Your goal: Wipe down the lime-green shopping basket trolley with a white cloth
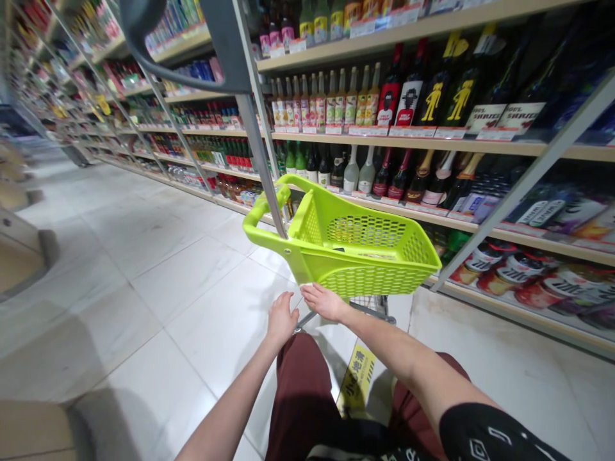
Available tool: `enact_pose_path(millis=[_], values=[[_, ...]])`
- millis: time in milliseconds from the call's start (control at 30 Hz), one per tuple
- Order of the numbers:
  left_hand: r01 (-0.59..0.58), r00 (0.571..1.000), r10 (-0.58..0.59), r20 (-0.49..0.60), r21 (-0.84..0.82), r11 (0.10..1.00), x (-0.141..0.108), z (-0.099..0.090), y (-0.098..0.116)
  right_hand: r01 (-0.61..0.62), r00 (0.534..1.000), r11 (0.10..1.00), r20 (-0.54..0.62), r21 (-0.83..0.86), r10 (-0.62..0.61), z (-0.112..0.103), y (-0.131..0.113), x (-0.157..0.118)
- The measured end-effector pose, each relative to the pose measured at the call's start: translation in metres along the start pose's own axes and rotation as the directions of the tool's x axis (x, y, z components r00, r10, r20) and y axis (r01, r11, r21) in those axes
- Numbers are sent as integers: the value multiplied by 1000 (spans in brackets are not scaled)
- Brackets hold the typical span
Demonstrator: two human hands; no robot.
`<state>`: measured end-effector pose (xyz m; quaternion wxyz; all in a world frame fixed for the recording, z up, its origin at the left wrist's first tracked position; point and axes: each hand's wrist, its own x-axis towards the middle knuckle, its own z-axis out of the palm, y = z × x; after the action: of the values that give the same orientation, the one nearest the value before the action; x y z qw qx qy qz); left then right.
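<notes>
The person sits or crouches low before a bright green shopping cart (pixel 360 280), which stands on the white tiled floor (pixel 158 358) just beside the long shelves (pixel 327 136), its basket end pointing to the right. The right hand (pixel 327 302) rests against the lower side of the cart, near the handle end, with its fingers stretched out and close together; a small white patch shows at the fingertips, and whether the hand grips it cannot be told. The left hand (pixel 282 318) is open and holds nothing that can be seen, its fingers loosely bent and its thumb apart, near the right hand and close to the cart's lower frame. A grey pole (pixel 262 153) runs down from a dark grey frame (pixel 230 45) at the top to the cart's handle end. Something small and dark lies in the basket, too small to make out. Beneath, between legs in dark red trousers (pixel 302 390), a yellow floor sign (pixel 358 378) with black lettering lies on the tiles. Bottles (pixel 407 96) stand in rows along the shelves, and a black sleeve (pixel 480 429) with white markings covers the upper right arm
</notes>
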<state>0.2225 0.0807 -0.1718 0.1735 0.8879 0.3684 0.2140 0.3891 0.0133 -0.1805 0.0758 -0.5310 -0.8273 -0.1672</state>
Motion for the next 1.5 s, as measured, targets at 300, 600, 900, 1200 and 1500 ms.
enact_pose_path(millis=[300, 600, 900, 1200, 1500], values=[[-131, 976, 134, -171, 29, 991, 14, -3, 24, -221, 912, 975, -345, 35, 220, -70, 24, 16], [-230, 965, 239, -107, 92, 969, 4, 7, 41, -215, 970, 977, -115, 10, 215, -25, 10, -40], [-284, 948, 299, -112, 128, 950, 19, 11, 79, -330, 893, 944, -328, -12, 308, -76, 45, -42], [-366, 929, 371, 15, 198, 909, 12, 25, 101, -342, 932, 940, -127, 8, 340, -46, 21, -87], [-444, 896, 438, 80, 232, 866, 20, 26, 133, -471, 862, 882, -224, -25, 454, -61, 44, -114]])
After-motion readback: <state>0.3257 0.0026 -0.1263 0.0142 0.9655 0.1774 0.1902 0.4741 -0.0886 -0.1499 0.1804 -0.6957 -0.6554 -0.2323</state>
